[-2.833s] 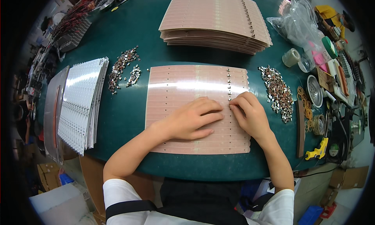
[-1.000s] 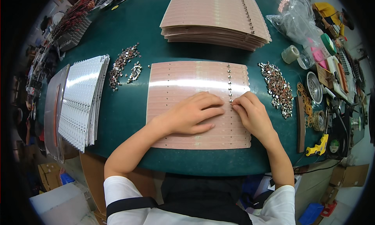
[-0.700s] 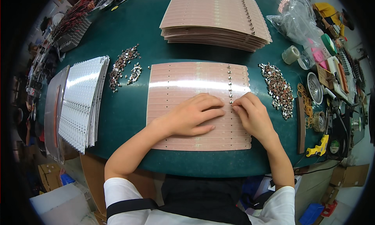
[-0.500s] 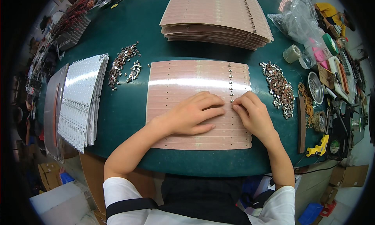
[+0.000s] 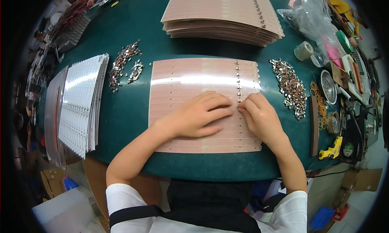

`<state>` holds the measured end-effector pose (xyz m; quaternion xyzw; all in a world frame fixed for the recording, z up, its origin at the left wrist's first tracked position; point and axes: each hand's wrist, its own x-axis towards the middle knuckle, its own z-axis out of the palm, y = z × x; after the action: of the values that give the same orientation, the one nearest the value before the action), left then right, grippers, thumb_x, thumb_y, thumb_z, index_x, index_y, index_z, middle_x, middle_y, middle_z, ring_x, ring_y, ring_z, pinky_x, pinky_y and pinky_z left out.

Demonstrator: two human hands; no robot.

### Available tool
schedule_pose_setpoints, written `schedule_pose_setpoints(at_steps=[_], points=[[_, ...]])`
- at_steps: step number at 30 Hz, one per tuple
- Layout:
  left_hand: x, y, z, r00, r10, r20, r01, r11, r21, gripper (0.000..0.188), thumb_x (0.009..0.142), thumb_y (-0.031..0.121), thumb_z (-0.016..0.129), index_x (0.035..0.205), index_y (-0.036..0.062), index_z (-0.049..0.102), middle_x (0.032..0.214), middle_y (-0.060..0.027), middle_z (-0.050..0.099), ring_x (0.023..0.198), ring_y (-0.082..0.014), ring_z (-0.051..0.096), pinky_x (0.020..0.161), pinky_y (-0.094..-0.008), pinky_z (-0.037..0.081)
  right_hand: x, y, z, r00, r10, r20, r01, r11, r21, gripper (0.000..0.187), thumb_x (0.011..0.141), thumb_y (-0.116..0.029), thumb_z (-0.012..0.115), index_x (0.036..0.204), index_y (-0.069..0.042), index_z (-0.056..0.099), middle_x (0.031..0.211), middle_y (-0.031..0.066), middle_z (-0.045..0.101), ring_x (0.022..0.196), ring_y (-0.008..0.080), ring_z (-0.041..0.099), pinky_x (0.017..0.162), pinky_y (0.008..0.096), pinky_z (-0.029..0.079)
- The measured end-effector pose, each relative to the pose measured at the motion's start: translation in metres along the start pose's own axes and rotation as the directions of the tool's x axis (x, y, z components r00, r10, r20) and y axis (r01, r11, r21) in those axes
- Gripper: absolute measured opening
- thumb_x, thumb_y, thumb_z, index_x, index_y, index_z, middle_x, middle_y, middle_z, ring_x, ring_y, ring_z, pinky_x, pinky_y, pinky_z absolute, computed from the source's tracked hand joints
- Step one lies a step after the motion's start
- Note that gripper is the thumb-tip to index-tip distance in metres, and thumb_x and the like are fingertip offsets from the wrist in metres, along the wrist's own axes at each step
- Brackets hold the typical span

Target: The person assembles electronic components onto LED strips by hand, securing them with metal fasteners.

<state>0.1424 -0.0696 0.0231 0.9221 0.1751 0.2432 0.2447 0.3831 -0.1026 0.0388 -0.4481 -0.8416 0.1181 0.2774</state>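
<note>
A pale pink, scored panel point(image 5: 190, 67) lies flat on the green table. A column of small shiny metal pieces point(image 5: 238, 81) runs down its right part from the far edge. My left hand point(image 5: 204, 114) rests on the panel, its fingers spread and pointing right. At the near end of the metal pieces, my right hand point(image 5: 259, 115) has thumb and forefinger pinched together against the panel. Whatever sits between those fingertips is hidden. Below them, small dark holes point(image 5: 240, 131) continue the column.
Loose metal pieces lie in heaps at right point(image 5: 289, 89) and left point(image 5: 122, 65). A stack of pink panels point(image 5: 214, 10) stands at the back, and white perforated sheets point(image 5: 81, 103) at left. A dark bar point(image 5: 313, 127), rubber bands point(image 5: 318, 107) and a yellow glue gun point(image 5: 331, 148) line the right side.
The whole view has shifted slightly, so the panel sits a little higher and further left. My right fingertips are slightly nearer along the column; my left hand still rests on the panel.
</note>
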Motion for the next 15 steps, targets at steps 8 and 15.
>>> schedule_pose_setpoints(at_steps=[8, 15], points=[[-0.002, 0.004, -0.003, 0.999, -0.015, 0.035, 0.015, 1.0, 0.015, 0.046, 0.084, 0.016, 0.071, 0.127, 0.0044, 0.06, 0.134, -0.0166, 0.055, 0.122, -0.0355, 0.053, 0.105, -0.0453, 0.044, -0.007, 0.051, -0.055, 0.921, 0.357, -0.159, -0.371, 0.926, -0.072, 0.011, 0.087, -0.011, 0.07, 0.091, -0.002, 0.066, 0.089, 0.0137, 0.062, 0.081, 0.0325, 0.064, 0.073, 0.0418, 0.051], [0.002, 0.001, -0.006, 0.999, -0.007, 0.039, 0.006, 1.0, 0.019, 0.044, 0.085, 0.019, 0.07, 0.126, 0.0055, 0.061, 0.133, -0.016, 0.056, 0.122, -0.0348, 0.053, 0.104, -0.0455, 0.044, -0.019, 0.072, -0.05, 0.865, 0.476, -0.156, -0.5, 0.796, -0.342, 0.016, 0.085, -0.015, 0.074, 0.091, -0.004, 0.064, 0.094, 0.0115, 0.063, 0.088, 0.0319, 0.064, 0.075, 0.0432, 0.053]])
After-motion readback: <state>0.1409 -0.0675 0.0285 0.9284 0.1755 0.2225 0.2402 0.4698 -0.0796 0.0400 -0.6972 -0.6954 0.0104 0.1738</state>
